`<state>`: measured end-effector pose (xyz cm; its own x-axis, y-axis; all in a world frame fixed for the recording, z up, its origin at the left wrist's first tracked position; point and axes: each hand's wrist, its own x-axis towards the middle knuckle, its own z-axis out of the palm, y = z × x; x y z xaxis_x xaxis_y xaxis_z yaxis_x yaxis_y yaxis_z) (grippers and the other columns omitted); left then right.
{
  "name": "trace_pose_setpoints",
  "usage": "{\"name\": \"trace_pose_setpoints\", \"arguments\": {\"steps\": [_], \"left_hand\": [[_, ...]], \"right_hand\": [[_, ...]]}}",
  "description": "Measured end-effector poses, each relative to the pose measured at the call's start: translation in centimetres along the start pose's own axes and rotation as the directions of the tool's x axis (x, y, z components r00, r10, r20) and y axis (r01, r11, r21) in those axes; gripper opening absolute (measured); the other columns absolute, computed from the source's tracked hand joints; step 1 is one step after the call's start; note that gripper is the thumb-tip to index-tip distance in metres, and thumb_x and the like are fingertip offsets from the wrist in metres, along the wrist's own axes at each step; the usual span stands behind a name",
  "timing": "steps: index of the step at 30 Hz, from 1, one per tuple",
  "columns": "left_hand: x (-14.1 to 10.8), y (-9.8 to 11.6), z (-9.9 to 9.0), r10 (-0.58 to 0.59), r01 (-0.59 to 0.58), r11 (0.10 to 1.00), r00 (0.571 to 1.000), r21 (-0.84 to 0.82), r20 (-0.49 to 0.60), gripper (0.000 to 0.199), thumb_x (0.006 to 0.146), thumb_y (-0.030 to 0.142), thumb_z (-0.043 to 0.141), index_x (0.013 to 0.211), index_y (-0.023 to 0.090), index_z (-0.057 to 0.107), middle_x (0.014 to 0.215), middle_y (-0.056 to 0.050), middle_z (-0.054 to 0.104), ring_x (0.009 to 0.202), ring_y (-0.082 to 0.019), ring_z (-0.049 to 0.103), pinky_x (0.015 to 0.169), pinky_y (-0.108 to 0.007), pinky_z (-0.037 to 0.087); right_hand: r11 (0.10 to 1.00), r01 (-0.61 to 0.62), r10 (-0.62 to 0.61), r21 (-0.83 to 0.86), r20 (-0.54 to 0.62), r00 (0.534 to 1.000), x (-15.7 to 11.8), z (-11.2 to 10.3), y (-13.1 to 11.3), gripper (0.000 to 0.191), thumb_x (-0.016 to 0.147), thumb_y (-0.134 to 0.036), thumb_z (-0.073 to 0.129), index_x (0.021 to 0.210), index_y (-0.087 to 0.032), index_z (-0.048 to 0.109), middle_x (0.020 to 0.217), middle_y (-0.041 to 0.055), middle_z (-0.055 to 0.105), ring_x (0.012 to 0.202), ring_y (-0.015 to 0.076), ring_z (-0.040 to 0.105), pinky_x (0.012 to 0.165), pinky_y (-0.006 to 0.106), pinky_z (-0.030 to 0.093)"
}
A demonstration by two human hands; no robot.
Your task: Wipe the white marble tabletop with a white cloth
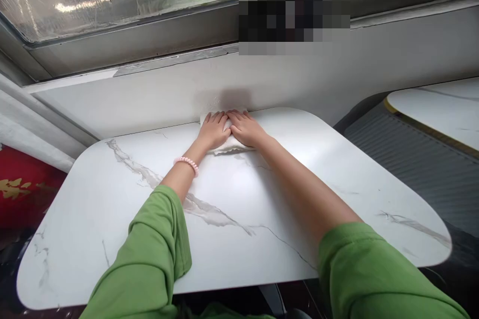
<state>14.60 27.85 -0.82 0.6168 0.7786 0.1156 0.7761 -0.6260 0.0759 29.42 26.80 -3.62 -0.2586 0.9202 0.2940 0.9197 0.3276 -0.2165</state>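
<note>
Both of my hands lie flat, side by side, on a folded off-white cloth (232, 146) at the far edge of the white marble-patterned table (123, 209). My left hand (214, 129) rests on the cloth's left part, its fingers stretched out toward the wall. Touching it near the thumbs, my right hand (245, 128) presses on the right part with fingers extended. A pink coiled band (186, 163) circles my left wrist. Much of the cloth is hidden under the hands, and its front edge shows below them.
A pale wall (157, 94) rises directly behind the table, with a window (123, 0) above it. To the right are a grey ribbed surface (407, 159) and another white tabletop (441, 109). A red item with gold marks (26, 184) is at the left.
</note>
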Motion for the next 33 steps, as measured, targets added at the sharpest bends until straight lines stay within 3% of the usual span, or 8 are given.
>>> {"name": "trace_pose_setpoints", "arguments": {"steps": [6, 10, 15, 20, 23, 27, 31, 33], "left_hand": [[-1.7, 1.2, 0.1, -0.029, 0.029, 1.000, 1.000, 0.011, 0.001, 0.054, 0.095, 0.028, 0.030, 0.145, 0.009, 0.031, 0.154, -0.013, 0.028, 0.143, -0.022, 0.022, 0.119, -0.043, 0.009], [-4.6, 2.6, -0.2, -0.012, 0.012, 1.000, 0.999, 0.015, 0.029, 0.055, 0.095, 0.030, 0.031, 0.146, 0.008, 0.029, 0.155, -0.014, 0.027, 0.144, -0.023, 0.021, 0.119, -0.044, 0.008], [-10.4, 6.4, -1.2, 0.027, -0.032, 0.998, 0.996, 0.059, 0.088, 0.057, 0.096, 0.033, 0.030, 0.146, 0.004, 0.029, 0.155, -0.017, 0.023, 0.144, -0.028, 0.017, 0.118, -0.048, 0.009], [-17.4, 11.3, -2.3, 0.001, -0.013, 0.993, 0.994, 0.114, 0.107, 0.060, 0.095, 0.032, 0.030, 0.144, -0.002, 0.031, 0.152, -0.021, 0.027, 0.142, -0.033, 0.023, 0.117, -0.048, 0.018], [-20.6, 12.9, -2.5, 0.015, -0.026, 0.991, 0.996, 0.135, 0.086, 0.061, 0.094, 0.034, 0.031, 0.143, -0.003, 0.034, 0.151, -0.022, 0.029, 0.141, -0.035, 0.025, 0.116, -0.048, 0.021], [-22.8, 12.6, -2.7, 0.046, -0.056, 0.990, 0.996, 0.129, 0.076, 0.061, 0.094, 0.034, 0.030, 0.143, -0.003, 0.034, 0.151, -0.022, 0.029, 0.141, -0.035, 0.025, 0.116, -0.049, 0.022], [-22.8, 10.9, -3.1, 0.056, -0.068, 0.993, 0.991, 0.097, 0.123, 0.061, 0.095, 0.032, 0.029, 0.143, -0.004, 0.031, 0.152, -0.023, 0.027, 0.142, -0.035, 0.022, 0.117, -0.048, 0.019], [-22.2, 9.8, -3.2, 0.045, -0.054, 0.996, 0.991, 0.071, 0.124, 0.060, 0.095, 0.032, 0.029, 0.144, -0.002, 0.032, 0.152, -0.022, 0.027, 0.142, -0.033, 0.022, 0.117, -0.048, 0.017]], "right_hand": [[1.000, 0.000, 0.000, -0.002, 0.030, 1.000, -1.6, -0.2, -0.4, 0.058, 0.088, -0.025, 0.027, 0.142, -0.008, 0.037, 0.149, 0.0145, 0.040, 0.139, 0.0281, 0.032, 0.113, 0.051, 0.024], [0.999, 0.004, 0.000, -0.050, 0.071, 0.997, -4.6, -1.0, -2.1, 0.058, 0.090, -0.026, 0.024, 0.143, -0.004, 0.034, 0.150, 0.0166, 0.037, 0.140, 0.0263, 0.029, 0.115, 0.049, 0.022], [0.991, 0.109, -0.100, -0.082, 0.112, 0.989, -11.2, -2.4, -4.4, 0.060, 0.094, -0.031, 0.020, 0.147, -0.003, 0.026, 0.152, 0.0177, 0.032, 0.142, 0.0264, 0.024, 0.116, 0.049, 0.021], [0.963, 0.257, -0.255, -0.079, 0.040, 0.966, -18.5, -3.5, -7.0, 0.065, 0.095, -0.029, 0.022, 0.153, -0.017, -0.004, 0.156, 0.0106, 0.026, 0.143, 0.0250, 0.023, 0.114, 0.053, 0.025], [0.954, 0.287, -0.286, -0.084, 0.019, 0.958, -21.4, -4.0, -9.1, 0.070, 0.094, -0.028, 0.024, 0.151, -0.020, -0.015, 0.157, 0.0092, 0.022, 0.143, 0.0257, 0.023, 0.113, 0.055, 0.027], [0.961, 0.261, -0.260, -0.087, 0.023, 0.965, -22.8, -4.3, -11.5, 0.073, 0.093, -0.028, 0.025, 0.150, -0.022, -0.021, 0.157, 0.0085, 0.021, 0.142, 0.0262, 0.023, 0.112, 0.056, 0.029], [0.967, 0.236, -0.236, -0.094, 0.010, 0.972, -21.7, -3.7, -12.5, 0.071, 0.094, -0.027, 0.023, 0.150, -0.019, -0.019, 0.154, 0.0124, 0.029, 0.142, 0.0256, 0.024, 0.112, 0.055, 0.029], [0.975, 0.205, -0.205, -0.086, 0.010, 0.979, -20.5, -3.3, -12.6, 0.068, 0.094, -0.026, 0.022, 0.152, -0.018, -0.011, 0.153, 0.0124, 0.032, 0.142, 0.0252, 0.025, 0.112, 0.054, 0.028]]}}
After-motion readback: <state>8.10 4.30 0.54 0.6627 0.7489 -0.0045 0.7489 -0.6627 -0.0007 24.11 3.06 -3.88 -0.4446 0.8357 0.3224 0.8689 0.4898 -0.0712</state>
